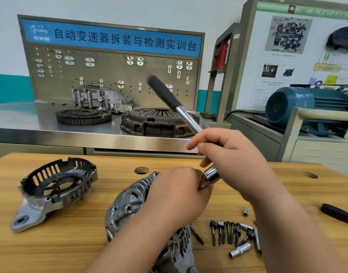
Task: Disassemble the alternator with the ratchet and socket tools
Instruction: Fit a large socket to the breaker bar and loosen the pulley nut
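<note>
step: likely fitting socket (211, 175) to ratchet (186, 113) | right hand (234, 160) grips ratchet shaft, centre | left hand (177, 194) pinches socket above alternator (127, 205) | tip: align squarely, push till seated

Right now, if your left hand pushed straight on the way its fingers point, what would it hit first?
The chrome socket on the ratchet; the left hand pinches its lower end. Just beyond sits the right hand gripping the shaft, though depth is unclear.

One head-worn view looks forward and down, close over the wooden table (51, 243), steel bench (21, 119) beyond.
</note>
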{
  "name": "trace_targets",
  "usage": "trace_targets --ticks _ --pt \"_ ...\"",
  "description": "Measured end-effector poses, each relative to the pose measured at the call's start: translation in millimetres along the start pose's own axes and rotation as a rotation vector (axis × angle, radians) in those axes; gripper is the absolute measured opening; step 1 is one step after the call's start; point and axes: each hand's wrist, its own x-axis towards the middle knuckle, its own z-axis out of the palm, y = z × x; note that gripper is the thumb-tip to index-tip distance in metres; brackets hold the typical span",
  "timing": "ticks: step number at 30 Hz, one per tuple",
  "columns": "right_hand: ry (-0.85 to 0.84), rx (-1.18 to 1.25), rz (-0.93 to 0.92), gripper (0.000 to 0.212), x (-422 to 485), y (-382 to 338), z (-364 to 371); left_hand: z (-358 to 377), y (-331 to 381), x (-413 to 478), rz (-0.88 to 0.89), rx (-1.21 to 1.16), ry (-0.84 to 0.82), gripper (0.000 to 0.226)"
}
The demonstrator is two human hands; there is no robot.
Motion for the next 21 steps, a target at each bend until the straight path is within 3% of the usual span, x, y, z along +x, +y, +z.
trace_targets --ticks 3,5,8,11,16,19,21 --pt "0.007 -0.413 0.125 0.026 1.4 -0.7 2.2 1.8 1.3 0.3 0.017 0.025 -0.007 0.048" --pt "0.008 -0.420 0.180 0.027 3.4 0.2 -2.1 4.2 3.6 0.6 0.039 0.053 -0.012 0.047" --pt "-0.009 -0.314 0.125 0.032 -0.5 1.5 -6.1 4.4 4.3 1.4 0.036 0.046 -0.032 0.046" --pt "-0.047 -0.109 -0.042 0.037 -0.4 0.8 -4.9 -0.9 -1.2 2.1 -0.021 -0.012 -0.033 0.047" --pt "-0.308 0.312 -0.308 0.037 0.3 3.3 -13.4 -2.5 -4.4 0.9 0.010 -0.021 -0.043 0.040" --pt "-0.388 0.491 -0.340 0.034 -1.5 6.7 -17.6 -1.7 -5.2 0.0 0.074 0.020 -0.050 0.028" --pt "-0.337 0.484 -0.331 0.030 -0.9 8.4 -16.4 -1.8 -5.2 -0.4 0.047 -0.002 -0.045 0.035"
